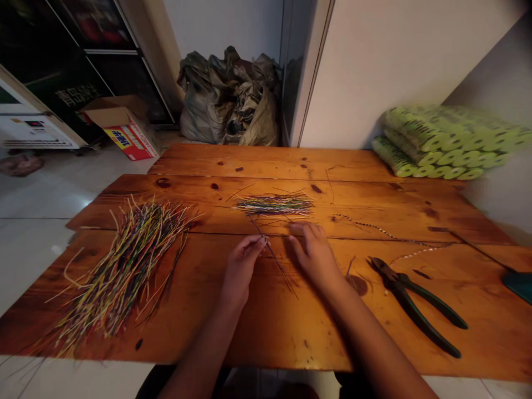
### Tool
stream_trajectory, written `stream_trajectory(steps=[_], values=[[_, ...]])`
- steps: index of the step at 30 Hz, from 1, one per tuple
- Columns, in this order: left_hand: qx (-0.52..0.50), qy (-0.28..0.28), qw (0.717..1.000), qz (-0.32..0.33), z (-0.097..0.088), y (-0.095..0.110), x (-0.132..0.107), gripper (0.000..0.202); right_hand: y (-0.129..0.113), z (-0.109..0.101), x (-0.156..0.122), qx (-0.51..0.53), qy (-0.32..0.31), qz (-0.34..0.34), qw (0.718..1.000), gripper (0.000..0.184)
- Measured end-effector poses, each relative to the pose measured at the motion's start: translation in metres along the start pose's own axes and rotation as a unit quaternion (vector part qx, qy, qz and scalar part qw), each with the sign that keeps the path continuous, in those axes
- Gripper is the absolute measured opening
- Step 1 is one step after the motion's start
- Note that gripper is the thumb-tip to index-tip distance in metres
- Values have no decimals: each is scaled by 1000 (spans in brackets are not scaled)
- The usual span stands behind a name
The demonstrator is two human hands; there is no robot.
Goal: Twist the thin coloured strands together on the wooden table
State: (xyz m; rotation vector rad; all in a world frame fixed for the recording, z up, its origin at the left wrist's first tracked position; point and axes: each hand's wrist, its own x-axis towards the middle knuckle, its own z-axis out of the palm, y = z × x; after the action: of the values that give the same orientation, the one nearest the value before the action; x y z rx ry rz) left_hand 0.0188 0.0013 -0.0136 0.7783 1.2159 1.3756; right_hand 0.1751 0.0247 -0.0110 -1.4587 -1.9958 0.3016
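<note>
The thin wires (272, 254) are between your two hands, just above the table (291, 343), pinched between the thumb and fingertips of your left hand (243, 263). That grip falls partway along them, so one end slants away from you and the other spreads back toward you, probably to keep the strands together while both ends stay free. Your right hand (313, 255) is just beside them, thumb apart from the fingers and seemingly holding nothing, perhaps left loose so it can help the left. Just ahead of both hands, a small bundle (274, 205) lies crosswise, its strands roughly lined up, which likely makes them easier to pick out singly. To the left of your left hand sits a big loose pile (124, 271), set off to that side, it seems, so its stray ends don't tangle with the bundle. To the right of your right hand rest the pliers (409, 299), handles apart and pointing your way, handy for that hand. Beyond them lies a twisted cord (374, 226), and farther right, past your right hand's reach, some green rolls (440, 144) are stacked at the table's far corner, apparently out of the way.
</note>
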Motion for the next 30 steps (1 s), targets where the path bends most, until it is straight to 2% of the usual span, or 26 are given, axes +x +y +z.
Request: stream_trajectory(steps=[6,10,20,30], values=[[-21,0,1000,-15,2,2,1,14,28,17,24,-114,8,-13,993,29],[-37,-6,999,-31,5,1,1,13,32,24,24,-157,5,-7,988,33],[-49,-10,998,-33,3,2,2,10,30,9,24,-187,-16,-24,982,34],[-63,-8,997,-53,2,3,4,10,35,13,24,-218,-46,-13,975,35]])
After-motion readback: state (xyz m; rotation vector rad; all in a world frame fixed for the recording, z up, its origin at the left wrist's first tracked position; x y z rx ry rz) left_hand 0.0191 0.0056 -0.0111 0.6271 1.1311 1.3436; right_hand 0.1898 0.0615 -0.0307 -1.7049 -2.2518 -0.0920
